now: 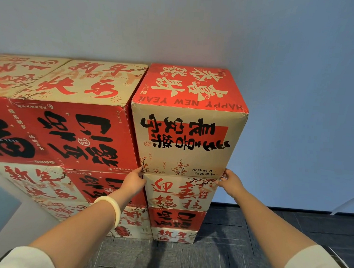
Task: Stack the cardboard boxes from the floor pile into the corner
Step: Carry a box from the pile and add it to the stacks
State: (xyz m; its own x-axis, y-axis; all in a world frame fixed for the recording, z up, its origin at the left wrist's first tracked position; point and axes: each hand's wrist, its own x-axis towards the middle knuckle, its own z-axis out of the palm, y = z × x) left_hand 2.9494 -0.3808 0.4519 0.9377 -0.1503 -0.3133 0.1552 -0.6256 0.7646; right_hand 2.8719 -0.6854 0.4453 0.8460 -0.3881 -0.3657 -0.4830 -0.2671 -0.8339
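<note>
A cardboard box with a red top and a beige front with black lettering (187,134) sits on top of the right-hand column of boxes. My left hand (135,180) grips its lower left corner. My right hand (230,181) grips its lower right corner. Under it stand a beige box with red writing (178,193), then a red box (176,217), then another beige box (172,235) on the floor. To the left rises a wall of similar red and beige boxes (68,135), level with the top box.
A pale blue wall (199,27) runs behind the stacks. Dark grey carpet tiles (238,230) cover the floor to the right and in front of the column. A light panel (0,201) stands at the lower left.
</note>
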